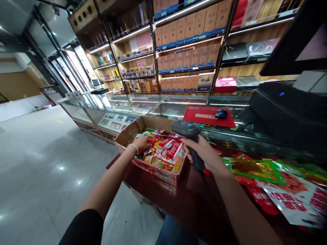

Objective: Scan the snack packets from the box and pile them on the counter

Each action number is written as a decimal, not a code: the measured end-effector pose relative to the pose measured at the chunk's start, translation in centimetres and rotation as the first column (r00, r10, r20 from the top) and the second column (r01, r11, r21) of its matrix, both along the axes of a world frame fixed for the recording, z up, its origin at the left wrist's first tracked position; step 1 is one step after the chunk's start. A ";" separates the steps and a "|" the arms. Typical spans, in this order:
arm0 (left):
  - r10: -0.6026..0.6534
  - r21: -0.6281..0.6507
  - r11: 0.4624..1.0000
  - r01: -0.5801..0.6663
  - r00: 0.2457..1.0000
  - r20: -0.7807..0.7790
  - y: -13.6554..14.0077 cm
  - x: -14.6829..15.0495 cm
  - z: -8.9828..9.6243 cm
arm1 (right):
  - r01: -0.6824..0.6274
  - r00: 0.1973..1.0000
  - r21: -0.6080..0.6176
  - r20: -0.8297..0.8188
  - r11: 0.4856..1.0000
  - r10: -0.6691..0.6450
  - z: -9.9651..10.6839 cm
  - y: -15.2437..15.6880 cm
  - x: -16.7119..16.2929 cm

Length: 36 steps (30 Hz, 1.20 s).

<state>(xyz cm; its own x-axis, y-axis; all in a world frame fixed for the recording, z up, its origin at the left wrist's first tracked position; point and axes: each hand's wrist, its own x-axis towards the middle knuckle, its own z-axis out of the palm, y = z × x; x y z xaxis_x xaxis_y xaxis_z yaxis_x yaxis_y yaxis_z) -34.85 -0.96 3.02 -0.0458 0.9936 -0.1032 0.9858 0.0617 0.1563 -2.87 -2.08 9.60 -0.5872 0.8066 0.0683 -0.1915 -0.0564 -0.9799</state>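
An open cardboard box full of small red, yellow and green snack packets stands on a dark red tabletop. My left hand is inside its left part, fingers bent down and closed on a snack packet; the fingertips are partly hidden among the packets. In my right hand is a black barcode scanner, gripped by its handle. The scanner's head is above the box's right side, pointing left, with a small blue light on top.
To the right lie larger snack bags in a loose pile. Behind the box, a glass counter carries a red mat with a computer mouse. A black machine and a monitor stand at right. Stocked shelves line the wall.
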 end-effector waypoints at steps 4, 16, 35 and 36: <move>-0.062 -0.129 0.990 0.051 0.995 -0.082 0.7 0.2 -0.4 | 0.032 0.999 0.006 0.001 0.999 -0.032 -0.1 0.5 1.2; -0.019 0.247 0.950 -0.190 0.756 0.654 0.4 3.2 3.7 | 0.158 0.987 -0.005 -0.030 0.988 -0.158 1.9 1.9 8.4; -0.267 0.355 0.924 -0.143 0.422 0.866 7.3 18.9 4.6 | 0.250 0.942 0.099 0.206 0.963 -0.266 3.5 0.3 13.3; -0.233 0.309 0.935 -0.176 0.355 0.906 7.4 18.9 4.2 | 0.240 0.939 0.106 0.226 0.965 -0.259 3.3 0.5 13.3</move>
<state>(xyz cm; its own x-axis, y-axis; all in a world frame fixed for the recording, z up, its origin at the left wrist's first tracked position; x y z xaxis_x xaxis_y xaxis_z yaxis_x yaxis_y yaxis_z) -15.94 6.43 7.24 -0.0966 0.9670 0.2357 0.1952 -0.2138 0.9572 10.46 -1.57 12.93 -0.3743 0.9271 0.0187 0.0470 0.0391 -0.9981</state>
